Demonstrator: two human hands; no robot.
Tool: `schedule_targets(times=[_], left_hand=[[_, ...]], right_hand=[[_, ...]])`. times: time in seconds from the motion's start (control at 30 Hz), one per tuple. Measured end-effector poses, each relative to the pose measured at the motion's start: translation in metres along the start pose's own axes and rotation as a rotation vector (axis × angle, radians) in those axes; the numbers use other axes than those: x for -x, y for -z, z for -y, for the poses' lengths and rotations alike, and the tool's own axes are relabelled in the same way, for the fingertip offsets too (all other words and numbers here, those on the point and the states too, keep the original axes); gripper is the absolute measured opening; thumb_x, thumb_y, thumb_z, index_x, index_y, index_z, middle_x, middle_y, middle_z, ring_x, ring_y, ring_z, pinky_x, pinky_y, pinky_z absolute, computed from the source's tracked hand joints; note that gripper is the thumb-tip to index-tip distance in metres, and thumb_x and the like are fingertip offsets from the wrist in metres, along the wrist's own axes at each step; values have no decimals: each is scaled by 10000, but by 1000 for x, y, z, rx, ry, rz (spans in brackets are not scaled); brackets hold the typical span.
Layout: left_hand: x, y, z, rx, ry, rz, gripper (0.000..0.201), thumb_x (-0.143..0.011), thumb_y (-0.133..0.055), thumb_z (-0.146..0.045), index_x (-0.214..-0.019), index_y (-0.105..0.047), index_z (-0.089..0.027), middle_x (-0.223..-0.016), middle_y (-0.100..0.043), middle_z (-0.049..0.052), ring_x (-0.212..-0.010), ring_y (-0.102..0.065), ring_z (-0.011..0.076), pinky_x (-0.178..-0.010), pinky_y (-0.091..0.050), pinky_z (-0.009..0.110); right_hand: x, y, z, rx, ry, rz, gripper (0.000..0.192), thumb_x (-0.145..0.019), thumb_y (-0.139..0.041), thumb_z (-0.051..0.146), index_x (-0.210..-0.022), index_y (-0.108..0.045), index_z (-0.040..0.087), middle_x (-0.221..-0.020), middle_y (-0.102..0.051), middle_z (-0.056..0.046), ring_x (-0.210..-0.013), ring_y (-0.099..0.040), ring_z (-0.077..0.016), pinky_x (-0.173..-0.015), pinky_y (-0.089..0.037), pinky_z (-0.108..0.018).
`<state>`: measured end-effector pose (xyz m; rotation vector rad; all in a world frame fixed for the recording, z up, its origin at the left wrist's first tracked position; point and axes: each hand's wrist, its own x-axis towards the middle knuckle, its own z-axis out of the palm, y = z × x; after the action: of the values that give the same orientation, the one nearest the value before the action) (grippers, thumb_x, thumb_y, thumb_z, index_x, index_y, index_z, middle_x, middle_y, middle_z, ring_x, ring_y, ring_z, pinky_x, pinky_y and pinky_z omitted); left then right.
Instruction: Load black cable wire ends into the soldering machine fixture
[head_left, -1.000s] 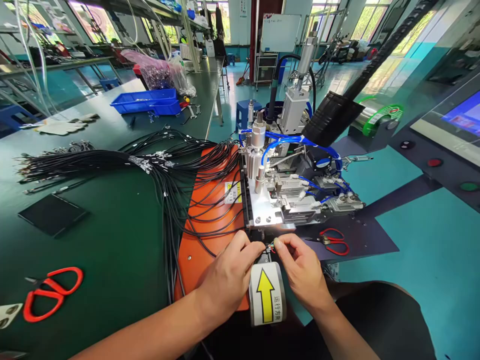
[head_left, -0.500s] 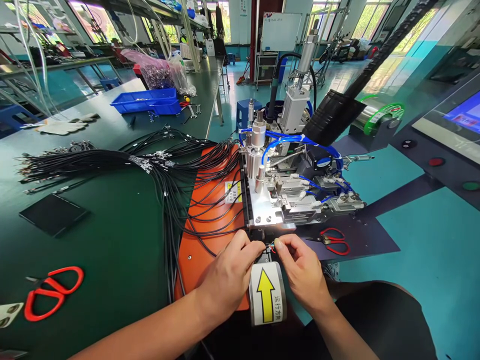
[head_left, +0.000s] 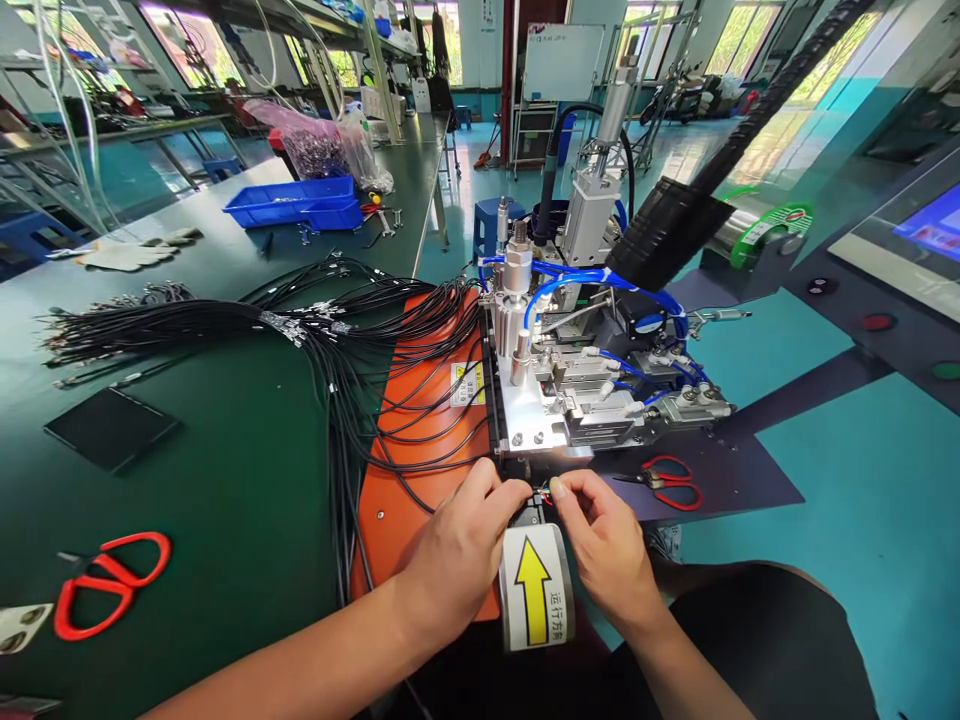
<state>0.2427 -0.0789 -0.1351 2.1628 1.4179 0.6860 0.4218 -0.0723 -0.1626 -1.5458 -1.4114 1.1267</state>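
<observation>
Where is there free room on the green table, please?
Bare green tabletop lies between the leftmost scissors, the black panel and the black cables. Crowded: the orange plate beside the left hand, crossed by those cables.

The machine is shiny metal, the cables smooth, the bin glossy plastic

— Does your view shift?
— Yes, slightly left. The red-handled scissors now sit a little further right in it, and the pale plate near them shows more of itself at the left edge.
— And over on your right?
— The green button slips closer to that edge.
</observation>
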Motion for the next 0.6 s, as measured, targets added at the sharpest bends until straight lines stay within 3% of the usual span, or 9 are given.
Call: schedule_targets(times=[0.33, 0.6], left_hand=[[-2, -1, -3, -59, 1, -4, 239, -948, -462, -97, -1059, -647, -201, -905, -474, 37, -792, -529, 172, -690, -484, 275], [-4, 1, -5, -163, 5, 89, 190, -886, -560, -57, -981, -634, -203, -914, -457, 24, -775, -508, 169, -683, -468, 281]], right_hand=[[-2, -5, -6, 15, 27, -21, 331, -973, -476, 488, -881, -617, 202, -783, -610, -17, -725, -544, -170, -657, -428, -263], [-2, -4, -3, 34, 46, 1, 325, -979, -464, 473, -874, -599, 196, -778, -588, -12, -710, -522, -162, -648, -415, -263]])
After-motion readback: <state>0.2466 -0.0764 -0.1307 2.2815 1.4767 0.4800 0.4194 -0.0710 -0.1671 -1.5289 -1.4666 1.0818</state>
